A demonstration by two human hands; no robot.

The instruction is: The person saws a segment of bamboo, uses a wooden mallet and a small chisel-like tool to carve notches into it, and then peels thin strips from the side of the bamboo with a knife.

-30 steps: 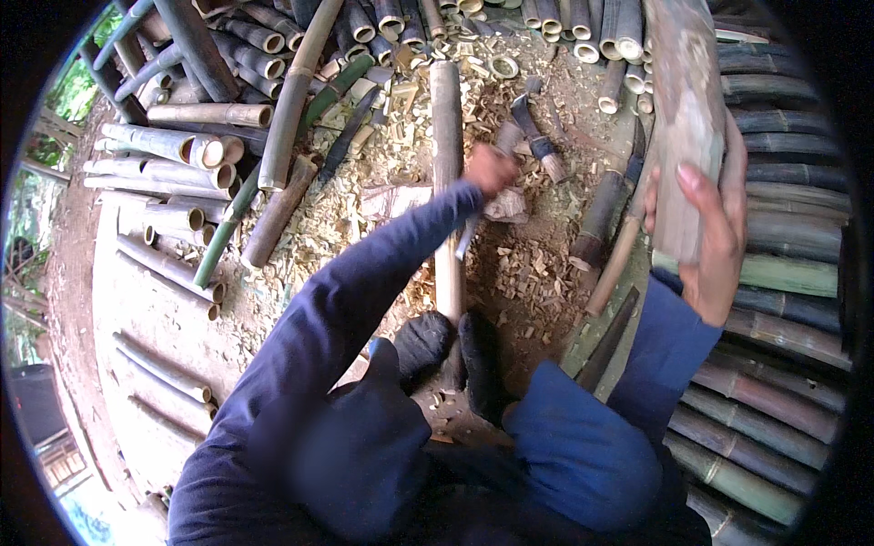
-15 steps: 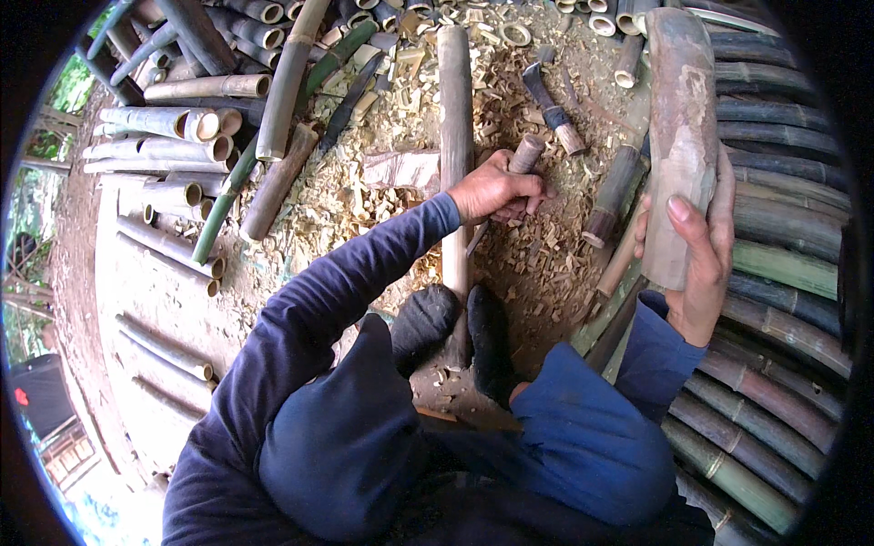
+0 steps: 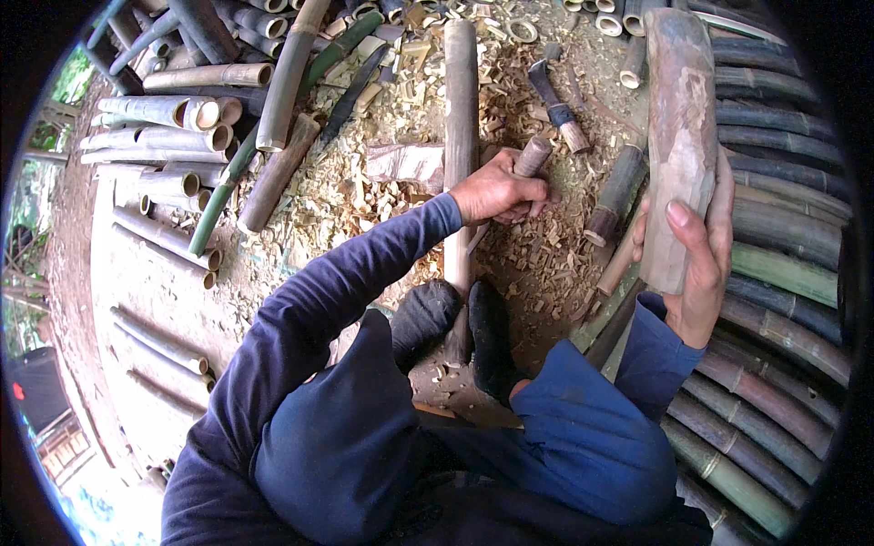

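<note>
My left hand [image 3: 496,193] is closed round a chisel [image 3: 533,156]; its round wooden handle sticks out above the fist, and a thin strip of it shows below. The fist is beside a long pole [image 3: 461,100] lying lengthwise in front of me, with its near end between my dark-socked feet [image 3: 428,314]. At the right, my right hand [image 3: 696,246] grips the lower end of a thick wooden club [image 3: 681,100], its thumb laid along the near face. The club is held up with its broad end away from me. Under the pole lies a rough piece of wood [image 3: 401,164].
Wood chips [image 3: 401,109] litter the ground. A knife-like tool with a wrapped handle [image 3: 557,107] and a short bamboo piece [image 3: 616,196] lie beyond my hands. Bamboo poles [image 3: 783,232] are stacked along the right; cut bamboo lengths [image 3: 168,138] lie at the left.
The ground and the pole have shifted slightly in the view. Both hands keep the same grip, and neither has visibly moved much.
</note>
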